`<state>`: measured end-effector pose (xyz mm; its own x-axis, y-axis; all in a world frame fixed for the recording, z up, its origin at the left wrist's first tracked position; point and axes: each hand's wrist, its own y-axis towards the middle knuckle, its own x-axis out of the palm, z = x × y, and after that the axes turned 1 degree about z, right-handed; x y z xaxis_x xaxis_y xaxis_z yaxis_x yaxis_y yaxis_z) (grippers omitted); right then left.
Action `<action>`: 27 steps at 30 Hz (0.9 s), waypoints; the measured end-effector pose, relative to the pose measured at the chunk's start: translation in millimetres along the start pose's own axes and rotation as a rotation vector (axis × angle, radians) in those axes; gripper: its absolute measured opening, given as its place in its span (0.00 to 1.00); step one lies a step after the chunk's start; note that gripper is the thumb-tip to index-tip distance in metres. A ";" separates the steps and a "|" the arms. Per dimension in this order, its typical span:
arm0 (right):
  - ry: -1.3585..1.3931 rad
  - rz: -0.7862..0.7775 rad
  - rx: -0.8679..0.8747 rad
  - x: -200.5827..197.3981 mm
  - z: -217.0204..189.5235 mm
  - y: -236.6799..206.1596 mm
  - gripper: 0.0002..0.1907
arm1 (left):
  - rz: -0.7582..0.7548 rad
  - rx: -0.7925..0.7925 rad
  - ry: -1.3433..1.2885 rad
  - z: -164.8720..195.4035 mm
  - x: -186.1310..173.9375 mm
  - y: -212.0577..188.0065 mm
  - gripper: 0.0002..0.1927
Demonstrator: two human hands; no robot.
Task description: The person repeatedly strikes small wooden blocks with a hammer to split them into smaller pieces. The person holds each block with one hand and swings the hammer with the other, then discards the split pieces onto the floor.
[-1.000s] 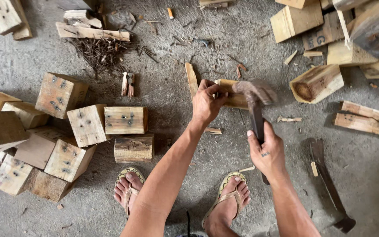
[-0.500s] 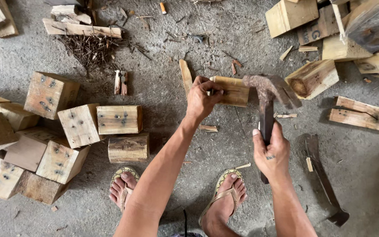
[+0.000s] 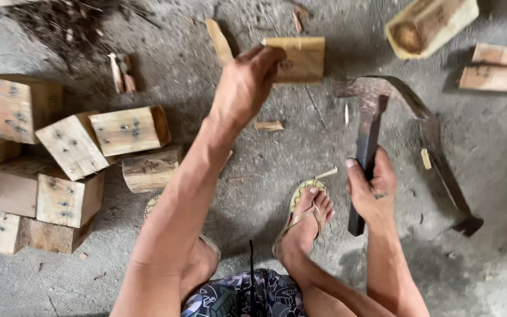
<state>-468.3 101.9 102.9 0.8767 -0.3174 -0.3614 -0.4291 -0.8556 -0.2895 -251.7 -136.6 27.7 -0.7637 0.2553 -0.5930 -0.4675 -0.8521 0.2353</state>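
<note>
Wooden block (image 3: 301, 58) at 12 o'clock on concrete floor (image 3: 265, 170), left hand (image 3: 247, 88) pinching it steady. Right hand (image 3: 374, 191) clamped on raised claw hammer (image 3: 366, 141) at 3 o'clock. Mid-strike; the blow must land clear of fingers.

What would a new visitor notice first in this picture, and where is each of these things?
The eye goes first to the claw hammer raised at centre right, gripped by the right hand around its dark handle. Above centre, the left hand steadies a pale wooden block on the grey concrete floor. On the left lies a pile of nail-studded wooden blocks, and a long dark pry bar lies on the floor at the right.
</note>
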 end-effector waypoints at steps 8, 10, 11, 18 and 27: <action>-0.036 -0.037 0.147 33.7 59.5 -42.9 0.08 | 0.073 0.028 -0.122 -2.3 -0.8 -9.1 0.04; -0.002 -0.036 0.186 39.8 66.9 -48.1 0.10 | 0.092 0.025 -0.252 -6.9 -0.8 -12.3 0.04; 0.028 -0.038 0.195 41.3 69.6 -49.5 0.10 | 0.093 -0.022 -0.275 -9.3 -0.1 -13.7 0.05; -0.026 -0.034 0.212 38.4 74.9 -49.1 0.11 | -0.006 -0.094 -0.148 -14.7 17.2 -13.2 0.02; -0.135 -0.037 0.247 36.3 68.2 -44.8 0.11 | 0.050 -0.095 -0.103 -7.9 25.6 -16.6 0.01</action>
<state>-432.2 156.6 42.2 0.8628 -0.2163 -0.4569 -0.4521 -0.7346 -0.5060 -260.0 -119.5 2.5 -0.8289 0.2524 -0.4992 -0.3870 -0.9031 0.1859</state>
